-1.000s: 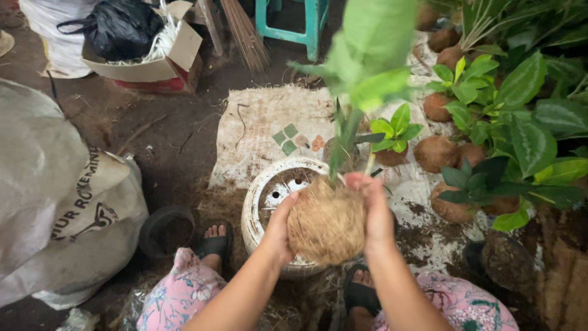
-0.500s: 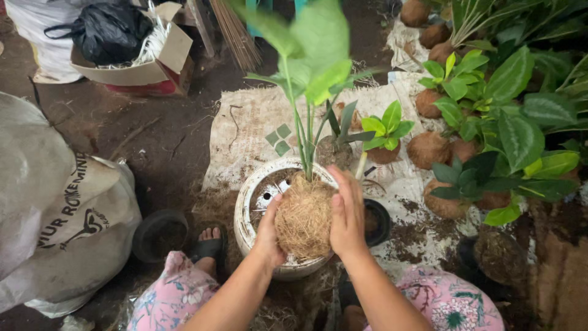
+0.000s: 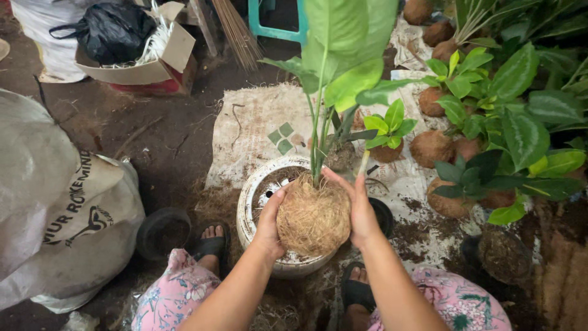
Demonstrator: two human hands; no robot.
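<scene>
Coconut-fibre ball (image 3: pixel 313 214) with a tall green-leaved plant (image 3: pixel 343 55) rising from its top sits cupped between both hands, above a white round pot (image 3: pixel 254 202) on the dirt floor. Left hand (image 3: pixel 269 224) presses flat against the ball's left side, fingers together; right hand (image 3: pixel 358 205) wraps its right side, fingers curved along the fibre. Behind the pot lies a pale sack mat (image 3: pixel 257 129), with more fibre-wrapped plants (image 3: pixel 432 147) along its right edge. A large grey sack (image 3: pixel 55 202) slumps at the left.
</scene>
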